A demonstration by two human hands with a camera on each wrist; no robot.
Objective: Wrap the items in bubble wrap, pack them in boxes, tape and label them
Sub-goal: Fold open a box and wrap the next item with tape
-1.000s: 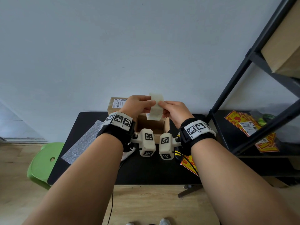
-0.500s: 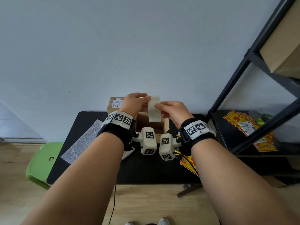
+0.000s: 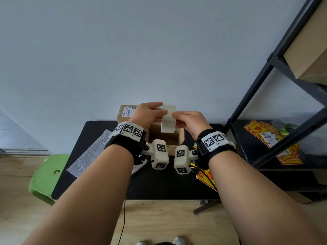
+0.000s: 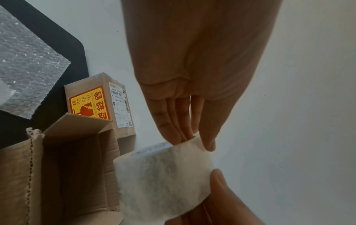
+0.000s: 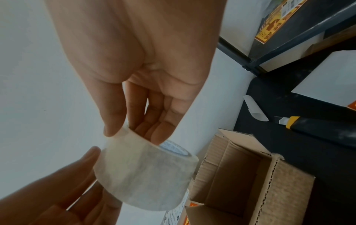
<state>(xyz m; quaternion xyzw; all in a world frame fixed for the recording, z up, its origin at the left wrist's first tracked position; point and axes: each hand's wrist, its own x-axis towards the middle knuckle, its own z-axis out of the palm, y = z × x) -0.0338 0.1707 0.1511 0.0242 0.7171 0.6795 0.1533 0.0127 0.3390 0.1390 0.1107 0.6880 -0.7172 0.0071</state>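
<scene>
Two hands hold one roll of tape (image 3: pixel 168 120) in the air above the open cardboard box (image 3: pixel 180 138), in front of the pale wall. The left hand (image 3: pixel 147 114) grips the roll from the 9 o'clock side: in the left wrist view its fingers (image 4: pixel 173 121) lie against the roll's upper rim and the thumb presses the outer face. The right hand (image 3: pixel 192 122) grips it from the 3 o'clock side: in the right wrist view the thumb lies on the outer winding and the fingers (image 5: pixel 158 121) reach into the core, where a printed inner ring shows. The roll is whitish and stands on edge, its flat band facing the head camera. The open box sits on the black table (image 3: pixel 99 128) directly below the hands, flaps up; its interior is in shadow and its contents cannot be made out. A sealed box (image 3: pixel 126 113) with a shipping label and a red-and-yellow fragile sticker stands at 11 o'clock from the open box, touching or just beside it. A sheet of bubble wrap (image 3: pixel 90 152) lies at 9 o'clock on the table. A utility knife (image 5: pixel 312 126) with a yellow band lies at 2 o'clock from the open box. Fragile stickers (image 3: pixel 270 140) lie on the black shelf (image 3: pixel 251 147) at 3 o'clock. A green stool (image 3: pixel 47 175) stands at 8 o'clock beside the table.
</scene>
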